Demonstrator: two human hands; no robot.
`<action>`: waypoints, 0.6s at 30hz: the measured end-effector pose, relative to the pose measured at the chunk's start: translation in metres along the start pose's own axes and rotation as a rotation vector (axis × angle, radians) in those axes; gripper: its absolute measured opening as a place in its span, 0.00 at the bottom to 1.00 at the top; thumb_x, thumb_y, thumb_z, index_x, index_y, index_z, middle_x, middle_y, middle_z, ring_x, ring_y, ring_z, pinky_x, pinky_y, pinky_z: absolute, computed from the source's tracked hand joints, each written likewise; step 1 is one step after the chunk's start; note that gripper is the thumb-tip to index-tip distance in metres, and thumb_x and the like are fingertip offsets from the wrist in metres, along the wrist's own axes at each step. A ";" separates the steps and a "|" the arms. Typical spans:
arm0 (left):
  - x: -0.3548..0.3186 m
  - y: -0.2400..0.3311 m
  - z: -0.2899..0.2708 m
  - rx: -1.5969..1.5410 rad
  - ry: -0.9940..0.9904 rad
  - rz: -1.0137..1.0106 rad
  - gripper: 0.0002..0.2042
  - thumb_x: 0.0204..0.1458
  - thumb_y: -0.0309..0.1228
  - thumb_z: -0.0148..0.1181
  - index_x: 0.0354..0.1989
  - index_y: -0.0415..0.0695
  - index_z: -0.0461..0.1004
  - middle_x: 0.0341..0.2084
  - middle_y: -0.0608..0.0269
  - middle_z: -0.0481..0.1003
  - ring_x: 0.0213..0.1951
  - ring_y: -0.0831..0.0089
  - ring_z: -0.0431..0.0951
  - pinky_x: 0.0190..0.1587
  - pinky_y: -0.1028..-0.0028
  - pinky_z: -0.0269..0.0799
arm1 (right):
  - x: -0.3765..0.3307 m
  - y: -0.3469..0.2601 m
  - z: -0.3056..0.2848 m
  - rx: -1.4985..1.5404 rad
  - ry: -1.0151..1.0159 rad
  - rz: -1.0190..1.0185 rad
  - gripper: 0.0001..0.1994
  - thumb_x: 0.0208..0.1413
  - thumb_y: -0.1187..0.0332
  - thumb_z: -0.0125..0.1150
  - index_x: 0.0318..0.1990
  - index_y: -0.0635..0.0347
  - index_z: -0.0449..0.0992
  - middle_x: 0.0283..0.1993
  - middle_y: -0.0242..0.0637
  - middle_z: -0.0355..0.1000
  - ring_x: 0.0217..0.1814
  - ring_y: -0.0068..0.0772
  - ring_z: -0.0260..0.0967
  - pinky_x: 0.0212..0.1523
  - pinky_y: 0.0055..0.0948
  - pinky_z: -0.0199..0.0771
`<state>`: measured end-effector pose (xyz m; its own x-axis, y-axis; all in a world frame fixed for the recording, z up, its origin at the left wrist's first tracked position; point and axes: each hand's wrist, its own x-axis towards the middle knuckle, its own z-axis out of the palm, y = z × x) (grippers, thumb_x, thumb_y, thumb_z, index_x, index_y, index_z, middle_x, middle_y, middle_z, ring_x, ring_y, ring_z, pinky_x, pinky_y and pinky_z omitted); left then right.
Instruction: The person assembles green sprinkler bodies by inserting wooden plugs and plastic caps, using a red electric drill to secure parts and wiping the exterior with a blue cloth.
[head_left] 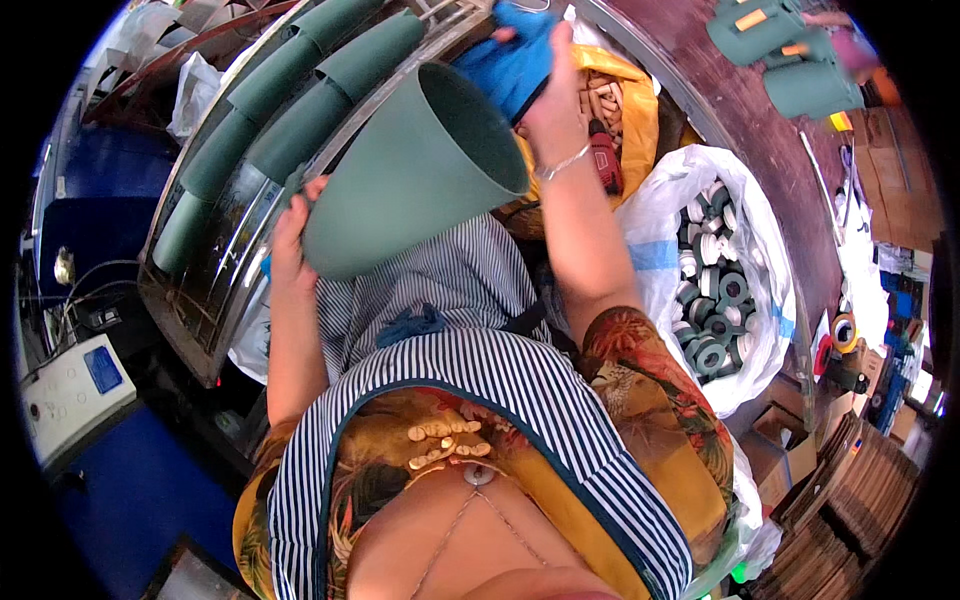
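A tapered green pot (400, 180) lies tilted across my lap, its wide mouth facing right. My left hand (292, 235) is closed around the pot's narrow base end, with the fingers partly behind it. Beyond the pot's rim, my right hand (552, 105) grips a bunched blue cloth (510, 65), which is held just outside the mouth. Under the pot is my striped apron (430, 270). More green pots (295, 125) lie in nested rows on the metal-edged rack at the left.
To the right, a white bag (640, 215) holds several green and white round parts (712, 300). Behind it sits a yellow bag (640, 90) of tan pegs with a red tool (605, 158). Green pots (755, 35) stand on the dark red table (690, 60); a control box (80, 395) is at left.
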<state>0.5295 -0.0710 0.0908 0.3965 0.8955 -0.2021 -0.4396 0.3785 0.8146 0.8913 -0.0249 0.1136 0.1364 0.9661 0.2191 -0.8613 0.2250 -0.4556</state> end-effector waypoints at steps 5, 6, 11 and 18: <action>-0.026 -0.005 -0.043 0.350 0.038 0.120 0.14 0.47 0.32 0.70 0.35 0.41 0.71 0.48 0.61 0.71 0.67 0.55 0.58 0.67 0.58 0.52 | 0.001 -0.055 -0.106 -0.757 0.819 -0.115 0.18 0.64 0.54 0.51 0.46 0.62 0.72 0.38 0.31 0.72 0.35 0.21 0.68 0.35 0.24 0.69; -0.026 -0.009 -0.045 0.467 0.032 0.092 0.13 0.47 0.31 0.69 0.34 0.41 0.71 0.48 0.61 0.71 0.67 0.55 0.59 0.67 0.58 0.52 | -0.024 -0.065 -0.183 -0.907 0.793 -0.282 0.15 0.60 0.57 0.55 0.41 0.62 0.75 0.35 0.29 0.72 0.32 0.21 0.66 0.29 0.24 0.67; -0.047 -0.017 -0.035 0.722 0.099 0.051 0.11 0.44 0.24 0.66 0.34 0.43 0.70 0.46 0.62 0.70 0.64 0.51 0.63 0.65 0.57 0.55 | -0.183 0.003 -0.309 -0.844 1.413 -0.295 0.10 0.55 0.65 0.61 0.42 0.58 0.75 0.35 0.31 0.75 0.29 0.25 0.70 0.24 0.28 0.69; -0.055 -0.035 -0.043 0.712 0.068 0.094 0.14 0.46 0.16 0.60 0.38 0.44 0.66 0.45 0.59 0.70 0.64 0.51 0.64 0.64 0.57 0.56 | -0.167 -0.003 -0.305 -0.315 1.435 0.247 0.11 0.53 0.56 0.67 0.39 0.47 0.76 0.33 0.31 0.76 0.25 0.27 0.69 0.19 0.24 0.63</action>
<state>0.4885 -0.1240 0.0497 0.3215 0.9382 -0.1283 0.1714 0.0756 0.9823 1.0197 -0.1484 -0.1846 0.5213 0.2390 -0.8193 -0.8207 -0.1228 -0.5580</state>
